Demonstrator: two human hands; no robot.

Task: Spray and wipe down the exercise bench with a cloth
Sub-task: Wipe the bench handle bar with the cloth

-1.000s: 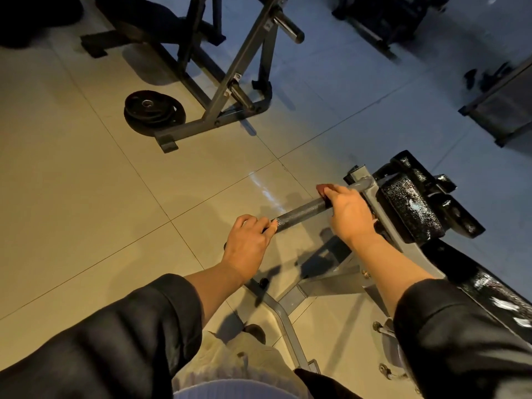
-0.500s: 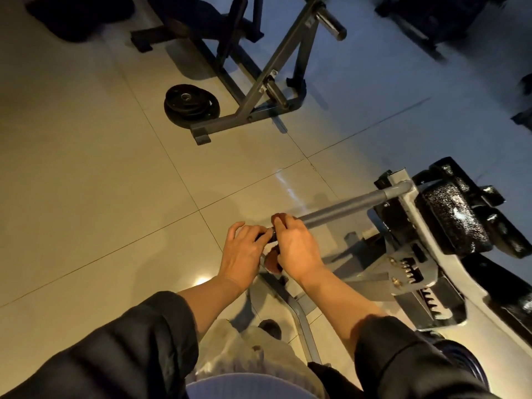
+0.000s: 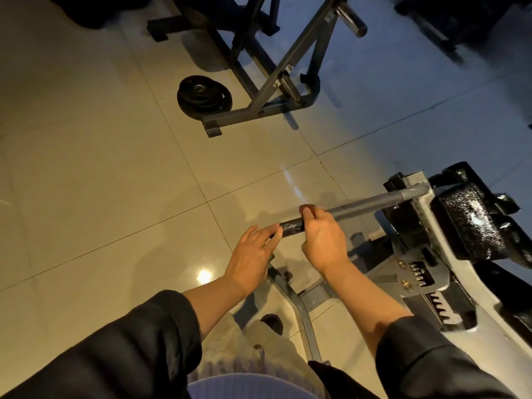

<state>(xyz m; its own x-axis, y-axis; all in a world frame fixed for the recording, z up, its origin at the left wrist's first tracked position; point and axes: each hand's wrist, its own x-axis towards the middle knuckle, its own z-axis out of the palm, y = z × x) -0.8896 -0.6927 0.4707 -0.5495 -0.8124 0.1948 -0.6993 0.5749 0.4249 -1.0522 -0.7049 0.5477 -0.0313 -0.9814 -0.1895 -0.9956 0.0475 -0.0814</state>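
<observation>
The exercise bench's black pad [image 3: 472, 223] glistens wet at the right, on a white frame [image 3: 431, 240]. A grey side bar [image 3: 374, 201] juts left from that frame, and its free end [image 3: 290, 226] looks dark and wet. My right hand [image 3: 322, 237] is closed round the bar near that end. A reddish-brown cloth [image 3: 304, 209] peeks out above its fingers. My left hand [image 3: 253, 251] rests with loose, extended fingers against the bar's tip. No spray bottle is in view.
Black weight plates [image 3: 201, 95] lie on the tiled floor beside a dark steel rack [image 3: 259, 110] ahead. The bench's grey floor leg [image 3: 302, 312] runs under my arms, next to my shoe [image 3: 272, 321]. Dark equipment [image 3: 460, 18] stands at the far right.
My right hand slid with the cloth along the bar from the bench end to the free end. My left hand loosened from a grip to a light touch.
</observation>
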